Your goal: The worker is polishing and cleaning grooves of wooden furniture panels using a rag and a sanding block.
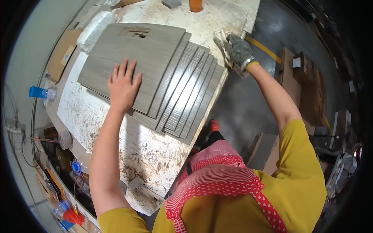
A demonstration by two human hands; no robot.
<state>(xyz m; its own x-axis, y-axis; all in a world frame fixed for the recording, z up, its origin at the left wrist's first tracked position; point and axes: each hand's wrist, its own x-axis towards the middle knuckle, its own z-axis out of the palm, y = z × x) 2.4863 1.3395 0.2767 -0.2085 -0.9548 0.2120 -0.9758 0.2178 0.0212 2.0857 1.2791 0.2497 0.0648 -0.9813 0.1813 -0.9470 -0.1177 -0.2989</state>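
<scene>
My bare left hand (123, 86) lies flat with spread fingers on the top grey wood-grain panel (155, 46). This panel has a small rectangular cut-out near its far edge. Beneath it, several like panels (202, 93) are fanned out in steps toward the right, their glossy faces catching the light. Over at the table's right edge, my right hand (239, 49) wears a grey knit glove. Its fingers are closed on a crumpled whitish rag (220, 39), just beyond the panels' far right corner. The glove hides part of the rag.
The stack rests on a stained white worktable (143, 163). An orange cup (195, 5) and a small grey block (171, 4) stand at its far side. Bubble-wrapped material (96, 31) and cardboard (64, 54) lie at left. Cartons (307, 85) stand on the floor to the right.
</scene>
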